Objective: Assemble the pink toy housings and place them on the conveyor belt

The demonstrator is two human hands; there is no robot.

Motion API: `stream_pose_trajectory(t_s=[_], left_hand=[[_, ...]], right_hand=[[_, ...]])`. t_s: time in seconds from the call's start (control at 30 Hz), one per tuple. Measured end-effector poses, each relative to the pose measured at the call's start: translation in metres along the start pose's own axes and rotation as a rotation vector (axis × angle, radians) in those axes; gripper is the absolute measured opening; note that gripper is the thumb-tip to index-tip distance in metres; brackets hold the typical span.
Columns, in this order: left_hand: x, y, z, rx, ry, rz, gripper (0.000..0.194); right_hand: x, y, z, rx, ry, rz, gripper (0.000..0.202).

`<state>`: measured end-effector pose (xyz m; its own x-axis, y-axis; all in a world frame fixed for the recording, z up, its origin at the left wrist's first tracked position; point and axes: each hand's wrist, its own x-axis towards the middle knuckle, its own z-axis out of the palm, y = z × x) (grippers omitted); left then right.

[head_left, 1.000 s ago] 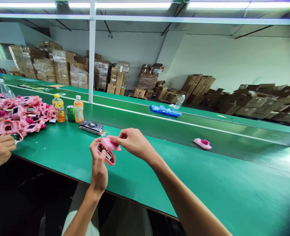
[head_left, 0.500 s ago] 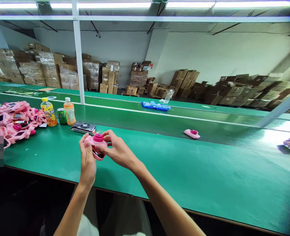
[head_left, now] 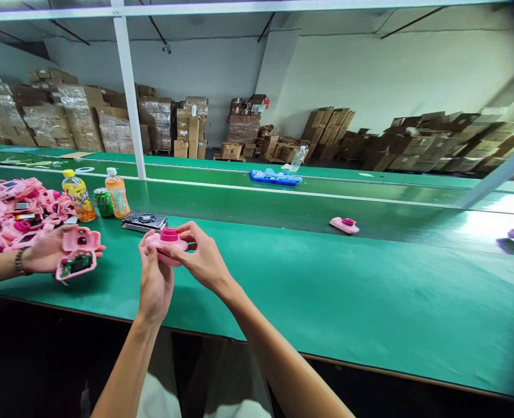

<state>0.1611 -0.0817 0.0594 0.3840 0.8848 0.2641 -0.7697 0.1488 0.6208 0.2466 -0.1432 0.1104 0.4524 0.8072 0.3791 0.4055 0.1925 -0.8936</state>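
Observation:
Between my two hands is a pink toy camera (head_left: 168,235) with a darker pink lens facing up, held above the green table. My left hand (head_left: 155,284) grips its left end. My right hand (head_left: 204,255) pinches its right side, fingers behind and thumb in front. A dark gap shows along the side of the case, partly covered by my thumb. Just behind my hands lies a black and silver camera-like box (head_left: 144,220). To the left, a co-worker's hand (head_left: 45,252) holds an opened pink camera shell (head_left: 80,247) with a green circuit board inside.
Pink camera parts (head_left: 19,203) are heaped at the left. Nearby stand a yellow-labelled bottle (head_left: 79,196), a green can (head_left: 104,202) and an orange drink bottle (head_left: 118,193). Another pink camera (head_left: 344,224) sits on the belt; a blue tray (head_left: 275,177) lies farther back.
The pink camera in my hands has its case halves closer together than before. A co-worker's hand with an opened shell has come in from the left. The view has shifted slightly.

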Motion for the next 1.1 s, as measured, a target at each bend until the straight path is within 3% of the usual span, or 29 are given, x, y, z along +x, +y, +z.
stream_pose_trajectory(t_s=[0.17, 0.33, 0.57, 0.7, 0.8, 0.93, 1.03, 1.1], left_hand=[[0.004, 0.0, -0.001, -0.001, 0.009, -0.058, 0.029], [0.003, 0.001, -0.001, -0.062, 0.061, -0.121, 0.024], [-0.003, 0.0, 0.003, -0.016, 0.078, -0.109, 0.011], [-0.004, 0.001, 0.001, 0.081, 0.07, -0.106, 0.011], [-0.005, -0.002, -0.002, 0.052, 0.044, -0.126, 0.021], [-0.018, -0.019, -0.013, 0.099, 0.042, -0.153, 0.036], [-0.037, -0.035, -0.024, 0.304, -0.02, -0.237, 0.045], [-0.048, -0.038, -0.034, 0.484, -0.108, -0.286, 0.048]], right_hand=[[0.007, 0.007, 0.0, 0.027, -0.02, 0.006, 0.027], [-0.002, 0.021, 0.002, 0.067, 0.049, 0.041, 0.046], [-0.03, 0.027, 0.006, -0.082, 0.268, -0.142, 0.036], [-0.034, 0.027, 0.002, -0.204, 0.239, -0.231, 0.033], [-0.033, 0.024, -0.002, -0.127, 0.194, -0.144, 0.034], [-0.041, 0.024, -0.002, -0.009, 0.028, 0.069, 0.034], [-0.06, 0.041, -0.009, 0.005, -0.021, 0.211, 0.043], [-0.071, 0.063, -0.026, -0.008, -0.053, 0.271, 0.045]])
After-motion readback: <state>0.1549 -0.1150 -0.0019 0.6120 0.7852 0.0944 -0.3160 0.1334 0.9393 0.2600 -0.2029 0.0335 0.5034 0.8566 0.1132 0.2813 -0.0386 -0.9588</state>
